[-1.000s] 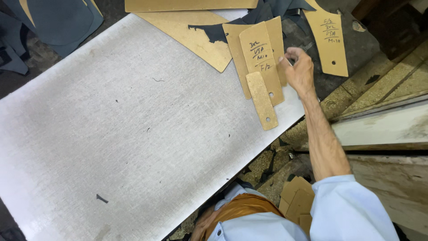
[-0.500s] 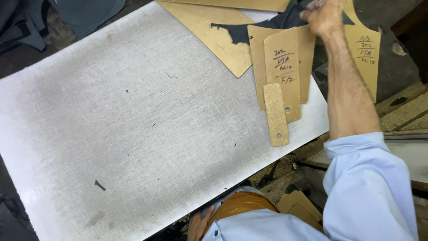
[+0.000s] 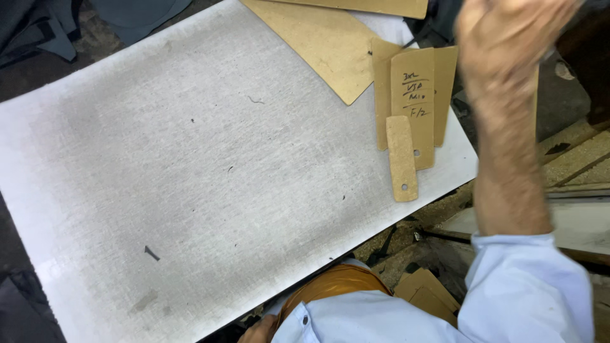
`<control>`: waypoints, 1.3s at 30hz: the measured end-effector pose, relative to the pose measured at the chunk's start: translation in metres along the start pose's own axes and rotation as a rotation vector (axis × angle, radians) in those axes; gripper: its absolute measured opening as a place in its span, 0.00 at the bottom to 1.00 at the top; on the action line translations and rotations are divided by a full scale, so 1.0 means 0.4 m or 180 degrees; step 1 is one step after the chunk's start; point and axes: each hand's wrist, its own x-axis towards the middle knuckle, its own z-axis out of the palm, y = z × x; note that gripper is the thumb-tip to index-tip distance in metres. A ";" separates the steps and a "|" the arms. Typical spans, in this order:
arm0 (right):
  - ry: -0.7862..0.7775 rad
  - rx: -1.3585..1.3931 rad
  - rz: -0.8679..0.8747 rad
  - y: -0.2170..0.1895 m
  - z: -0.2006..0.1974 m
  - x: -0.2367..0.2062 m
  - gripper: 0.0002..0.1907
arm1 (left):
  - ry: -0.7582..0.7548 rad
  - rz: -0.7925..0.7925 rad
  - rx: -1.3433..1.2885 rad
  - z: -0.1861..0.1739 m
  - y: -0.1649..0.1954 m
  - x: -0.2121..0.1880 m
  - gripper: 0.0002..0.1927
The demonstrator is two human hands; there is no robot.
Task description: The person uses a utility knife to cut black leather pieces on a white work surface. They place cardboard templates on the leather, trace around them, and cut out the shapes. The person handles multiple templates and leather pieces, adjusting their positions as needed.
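Surface: large grey-white board (image 3: 190,178) | right: rough wooden planks (image 3: 572,152) | upper left: dark cloth heap (image 3: 38,32) | light: even, overhead

Even soft light, sharp grey board (image 3: 210,171), motion-blurred right hand (image 3: 508,38), dim corners

A pale blue shirt sleeve (image 3: 530,286) (rolled above the bare forearm) over an orange-brown garment (image 3: 333,286).

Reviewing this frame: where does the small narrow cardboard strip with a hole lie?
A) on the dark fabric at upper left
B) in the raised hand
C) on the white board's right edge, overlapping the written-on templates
C: the cardboard strip lies flat on the white board, its upper end over the written-on templates.
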 end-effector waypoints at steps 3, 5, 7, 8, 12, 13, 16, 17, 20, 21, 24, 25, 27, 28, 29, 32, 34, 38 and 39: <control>0.0386 -0.0022 -0.1116 -0.325 -0.202 -0.154 0.42 | 0.0123 0.0405 -0.0123 -0.059 0.010 -0.090 0.16; -0.1373 0.1754 -0.0833 -0.516 -0.363 -0.302 0.20 | 0.0220 0.0723 -0.0276 -0.105 0.032 -0.147 0.15; -0.4036 0.3457 -0.0427 -0.620 -0.507 -0.425 0.11 | 0.0188 0.0636 -0.0562 -0.152 0.046 -0.216 0.13; -0.3805 0.3535 -0.0283 -0.637 -0.530 -0.459 0.12 | 0.0191 0.0610 -0.0700 -0.184 0.056 -0.233 0.12; -0.2961 0.3173 0.0208 -0.584 -0.517 -0.482 0.13 | 0.0614 0.0575 -0.1298 -0.254 0.096 -0.290 0.15; -0.2810 0.3063 0.0313 -0.564 -0.489 -0.472 0.14 | 0.0716 0.0759 -0.1419 -0.268 0.103 -0.290 0.14; -0.2729 0.2426 0.0696 -0.501 -0.398 -0.452 0.17 | 0.1651 0.1822 -0.1066 -0.292 0.136 -0.268 0.13; -0.2642 0.2212 0.0835 -0.478 -0.369 -0.447 0.18 | 0.2062 0.2233 -0.0811 -0.298 0.153 -0.254 0.13; -0.2666 0.1550 0.1248 -0.416 -0.283 -0.432 0.29 | 0.2798 0.3058 0.0150 -0.311 0.247 -0.165 0.23; -0.2779 0.1468 0.1308 -0.406 -0.264 -0.434 0.28 | 0.2871 0.3229 0.0430 -0.317 0.292 -0.118 0.27; -0.3181 0.1405 0.1696 -0.385 -0.215 -0.433 0.23 | 0.3219 0.3479 0.1315 -0.321 0.413 0.004 0.29; -0.3401 0.1499 0.1963 -0.381 -0.209 -0.432 0.19 | 0.3289 0.3392 0.1629 -0.321 0.440 0.037 0.26; -0.3620 0.1677 0.2246 -0.369 -0.216 -0.426 0.14 | 0.3143 0.3248 0.1870 -0.315 0.442 0.069 0.18; -0.3580 0.1783 0.2244 -0.359 -0.229 -0.417 0.13 | 0.2978 0.3201 0.1807 -0.320 0.431 0.075 0.13; -0.3533 0.1897 0.2240 -0.350 -0.244 -0.403 0.11 | 0.2823 0.3150 0.1750 -0.331 0.416 0.076 0.07; -0.3043 0.2987 0.2146 -0.325 -0.312 -0.335 0.07 | 0.2578 0.3216 0.1030 -0.388 0.334 0.023 0.06; -0.2895 0.3643 0.2683 -0.335 -0.341 -0.259 0.08 | 0.2678 0.3463 0.0539 -0.475 0.300 -0.022 0.03; -0.2609 0.4441 0.2553 -0.465 -0.312 -0.100 0.11 | 0.3421 0.3304 0.0745 -0.725 0.275 -0.115 0.06; -0.2443 0.4563 0.2527 -0.500 -0.306 -0.067 0.12 | 0.3732 0.3286 0.0893 -0.785 0.272 -0.141 0.06</control>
